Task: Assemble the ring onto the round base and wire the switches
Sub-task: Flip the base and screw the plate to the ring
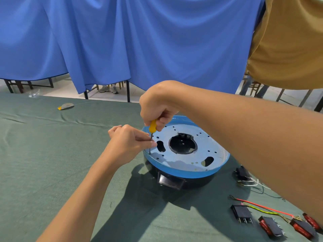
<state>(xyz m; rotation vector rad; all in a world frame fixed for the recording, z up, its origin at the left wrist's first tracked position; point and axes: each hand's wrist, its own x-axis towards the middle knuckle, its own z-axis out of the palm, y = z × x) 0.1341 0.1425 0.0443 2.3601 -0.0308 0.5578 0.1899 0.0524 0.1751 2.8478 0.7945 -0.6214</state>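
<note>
**Right hand [157, 109] drives a screw while the switches wait**

On the green cloth [52, 154], the blue ring [185, 172] already sits on the black round base [192, 183]. The right hand is curled round the yellow screwdriver [153, 126], upright at the ring's left edge. The left hand [130, 141] pinches its shaft just above the tip. Fastening looks partly done. The switches [270, 226] and wires [262, 206] lie loose beside the base, so the wiring appears not yet begun.
</note>
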